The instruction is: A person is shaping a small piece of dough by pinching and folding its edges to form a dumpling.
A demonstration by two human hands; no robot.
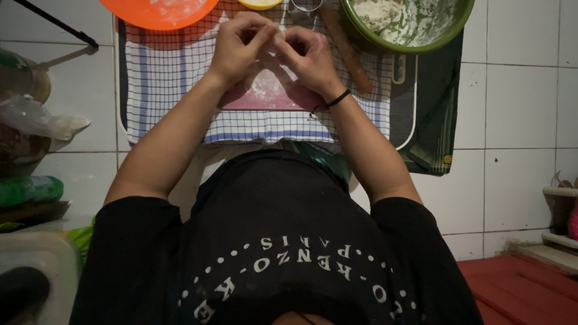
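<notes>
Both hands meet over a pink board [268,93] dusted with flour. My left hand [239,47] and my right hand [308,59] pinch a small pale piece of dough [279,37] between their fingertips; most of it is hidden by the fingers. A black band circles my right wrist. The board lies on a blue-and-white checked cloth [162,84] spread on the white tiled floor.
A wooden rolling pin [347,49] lies right of my hands. Beyond it stands a green bowl [442,33] smeared with flour and dough. An orange plate [159,9], a yellow dish [259,3] and a metal ring [306,6] sit at the far edge. Pots and bags crowd the left.
</notes>
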